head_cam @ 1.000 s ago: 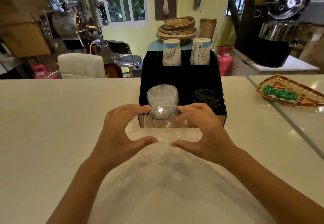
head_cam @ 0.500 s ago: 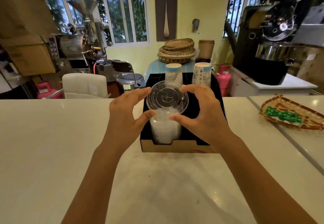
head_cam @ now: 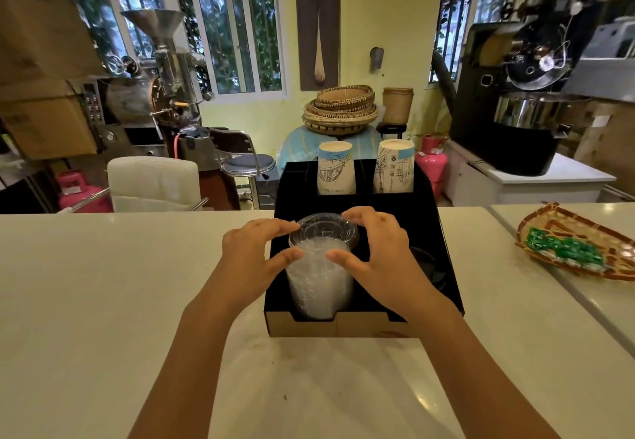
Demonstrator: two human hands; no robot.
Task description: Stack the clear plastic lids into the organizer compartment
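Together, two hands [head_cam: 252, 256] [head_cam: 381, 256] grip one lid stack [head_cam: 321, 277].

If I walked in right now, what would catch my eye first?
Two hands, the left hand and right hand, cupping a stack of clear lids in the front left compartment of a black organizer on the white counter. Behind stand two paper cups, and a woven tray lies at the right.

One head-worn wide-angle view, looking forward and slightly down across the pale bench [head_cam: 103, 284], close over both forearms; the black organizer [head_cam: 443, 267] sits dead centre and near, windows and machines far behind
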